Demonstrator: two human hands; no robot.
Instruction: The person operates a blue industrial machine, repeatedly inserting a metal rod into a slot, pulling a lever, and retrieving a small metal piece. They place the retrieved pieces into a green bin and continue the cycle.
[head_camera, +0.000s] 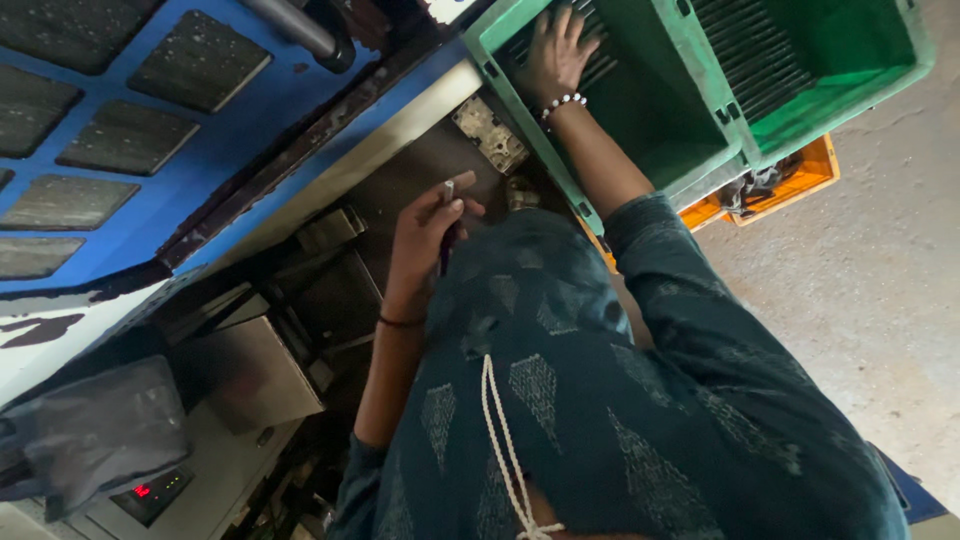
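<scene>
At upper middle, the right hand (553, 55) lies spread inside the green crate (640, 130); the left hand (428, 235) pinches a small metal piece (449, 190), not yet put down.

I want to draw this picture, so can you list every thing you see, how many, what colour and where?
Crate: one, green, top right, with rows of dark metal pieces inside.
Lower crate: one, orange, under the green one, on the floor.
Machine panel: one, blue with dark square pads, top left.
Metal block: one, grey, beside the green crate.
Display: one, small with red lights, bottom left.
Floor: grey concrete, right.
Small metal piece: one, silvery, held in the left hand.
Left hand: one, centre, thin dark wristband.
Right hand: one, reaching into the green crate, white bead bracelet.
</scene>
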